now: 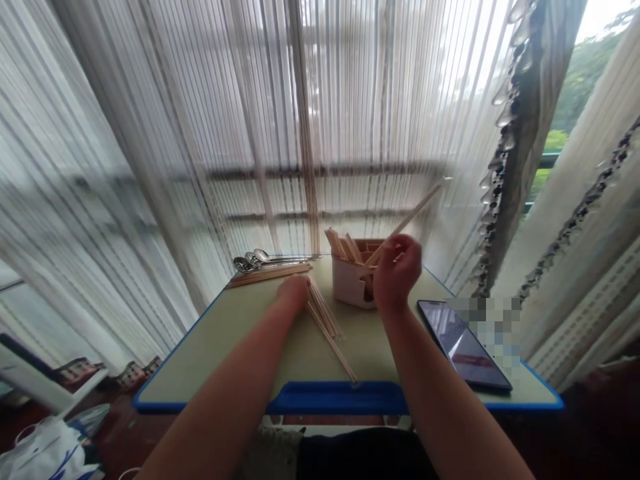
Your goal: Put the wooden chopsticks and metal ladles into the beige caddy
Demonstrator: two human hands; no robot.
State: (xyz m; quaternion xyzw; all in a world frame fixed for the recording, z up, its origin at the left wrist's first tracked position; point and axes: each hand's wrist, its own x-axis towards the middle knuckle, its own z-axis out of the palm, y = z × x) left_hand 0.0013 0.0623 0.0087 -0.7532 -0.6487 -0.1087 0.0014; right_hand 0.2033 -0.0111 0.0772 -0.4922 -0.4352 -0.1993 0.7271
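My left hand [295, 291] rests low over the table, closed around the upper ends of several wooden chopsticks [326, 319]. They fan out from it toward the near edge. My right hand [400, 267] is raised at the right side of a divided utensil holder [349, 283]. Its curled fingers grip a chopstick [417, 210] that slants up to the right, its lower end over the holder. More chopsticks [341, 245] stand upright in the holder's left part. Another pile of chopsticks [270, 274] lies flat just beyond my left hand.
Metal slotted spoons [253, 259] lie at the table's back left. A dark phone or tablet [465, 347] is at the right edge. The pale table [220, 353] has a blue rim and a blue front tray [340, 398]. Sheer curtains [260, 120] hang close behind.
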